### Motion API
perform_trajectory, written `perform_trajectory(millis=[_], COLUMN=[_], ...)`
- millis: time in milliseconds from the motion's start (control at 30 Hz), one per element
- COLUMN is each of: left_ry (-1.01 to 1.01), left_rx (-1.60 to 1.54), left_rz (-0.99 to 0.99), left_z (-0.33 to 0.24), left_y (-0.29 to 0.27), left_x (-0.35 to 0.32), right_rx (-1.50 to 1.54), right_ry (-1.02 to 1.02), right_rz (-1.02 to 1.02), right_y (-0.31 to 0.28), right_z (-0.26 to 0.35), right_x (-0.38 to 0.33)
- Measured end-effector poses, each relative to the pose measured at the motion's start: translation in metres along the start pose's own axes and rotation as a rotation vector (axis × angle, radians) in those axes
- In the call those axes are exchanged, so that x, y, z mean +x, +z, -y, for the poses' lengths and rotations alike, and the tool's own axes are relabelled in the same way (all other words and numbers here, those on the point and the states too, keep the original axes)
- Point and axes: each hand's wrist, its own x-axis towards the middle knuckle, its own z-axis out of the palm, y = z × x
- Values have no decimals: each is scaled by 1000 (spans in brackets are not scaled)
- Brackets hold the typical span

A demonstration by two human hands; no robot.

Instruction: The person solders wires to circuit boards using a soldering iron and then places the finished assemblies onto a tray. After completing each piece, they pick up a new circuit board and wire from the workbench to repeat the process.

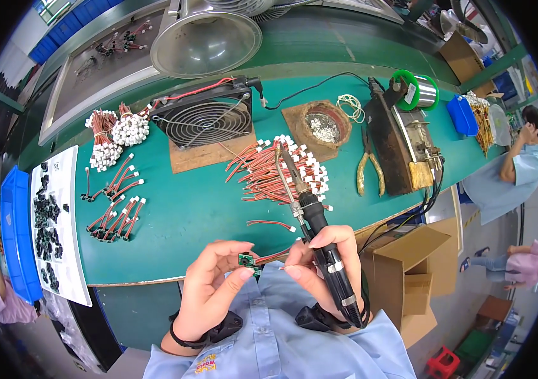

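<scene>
A small green circuit board (247, 263) with a black part is pinched between the thumb and fingers of my left hand (209, 284). My right hand (329, 268) is closed around the black handle of a soldering iron (314, 215), whose tip points away over the wires. Its thumb and forefinger also pinch together near a thin red wire (272, 256) that reaches toward the board; whether the wire joins the board I cannot tell. Just beyond, a single red wire lead (271, 222) with a white connector lies on the green mat, in front of a heap of similar leads (269, 174).
Boards with wires (117, 218) lie left, beside a white tray (78, 252) of small black parts and a blue bin (21, 234). Farther back stand a fan (206, 117), a solder tip-cleaning dish (326, 126), pliers (370, 164), a solder spool (425, 93) and a soldering station (395, 139). A cardboard box (389, 278) sits right.
</scene>
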Motion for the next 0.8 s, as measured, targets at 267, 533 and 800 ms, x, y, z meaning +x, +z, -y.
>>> perform_trajectory(millis=[267, 533, 800], left_ry=[-110, -227, -229], left_rx=[-541, -819, -832], left_rz=[171, 282, 243], left_z=[12, 23, 22], left_y=[-5, -9, -5], left_x=[11, 10, 8], right_rx=[-65, -185, -249], right_ry=[-51, -124, -200], right_rz=[50, 102, 73], right_y=[11, 17, 21], right_z=[7, 9, 10], right_x=[3, 4, 6])
